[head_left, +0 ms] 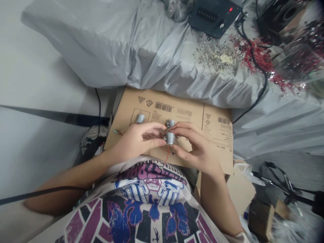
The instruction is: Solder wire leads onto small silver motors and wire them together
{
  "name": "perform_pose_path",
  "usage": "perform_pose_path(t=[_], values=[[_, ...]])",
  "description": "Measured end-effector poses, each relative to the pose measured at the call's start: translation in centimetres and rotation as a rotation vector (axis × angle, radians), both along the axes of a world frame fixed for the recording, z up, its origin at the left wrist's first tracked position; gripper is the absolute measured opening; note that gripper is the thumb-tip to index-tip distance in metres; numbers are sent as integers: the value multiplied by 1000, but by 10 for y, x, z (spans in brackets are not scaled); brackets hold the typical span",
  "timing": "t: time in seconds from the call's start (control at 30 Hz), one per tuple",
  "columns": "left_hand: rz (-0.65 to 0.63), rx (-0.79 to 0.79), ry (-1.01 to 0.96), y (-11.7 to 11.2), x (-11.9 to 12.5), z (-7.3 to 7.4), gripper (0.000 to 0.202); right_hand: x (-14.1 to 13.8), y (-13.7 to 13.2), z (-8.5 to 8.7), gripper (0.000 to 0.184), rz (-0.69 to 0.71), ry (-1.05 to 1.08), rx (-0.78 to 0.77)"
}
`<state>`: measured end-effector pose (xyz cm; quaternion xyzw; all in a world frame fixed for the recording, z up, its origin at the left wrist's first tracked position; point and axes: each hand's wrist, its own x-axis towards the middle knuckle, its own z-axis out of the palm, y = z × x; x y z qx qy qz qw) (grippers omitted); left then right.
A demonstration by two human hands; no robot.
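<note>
In the head view, a small grey motor [170, 138] with a thin red wire [167, 156] hanging from it is between my two hands. My left hand [141, 139] closes on its left side, thumb below and fingers above. From the right, my right hand [196, 143] curls around the same motor with fingertips at its top and thumb near its lower end. Just beyond the fingertips is a second grey motor [171, 123], partly covered. A third grey motor [140, 117] rests on the cardboard past my left hand.
The printed cardboard box [157, 96] serves as the work surface. A small wire end [117, 132] lies at its left. Behind it, a plastic-covered table [164, 60] carries a black control box [215, 17], shiny metal scraps [220, 59], red tinsel-like strands [253, 55] and a black cable [263, 81].
</note>
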<state>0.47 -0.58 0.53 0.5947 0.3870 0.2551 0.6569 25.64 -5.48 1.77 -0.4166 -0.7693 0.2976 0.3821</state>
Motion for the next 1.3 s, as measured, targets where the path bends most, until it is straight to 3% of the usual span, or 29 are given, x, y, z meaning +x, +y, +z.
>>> perform_pose_path(t=[0.37,0.57,0.9,1.13,1.3], values=[[22,-70,-59,2,3,-9,44,-2,0,-1,37,12,-93,99],[33,-78,-63,0,3,-4,41,-3,0,-4,39,28,-91,73],[157,-60,-41,-3,3,-3,47,-3,2,-6,40,38,-75,62],[159,-56,-71,-2,3,-4,43,-3,2,-7,40,26,-47,58],[92,-62,-126,2,3,-7,34,-2,2,-5,41,-1,-24,37]])
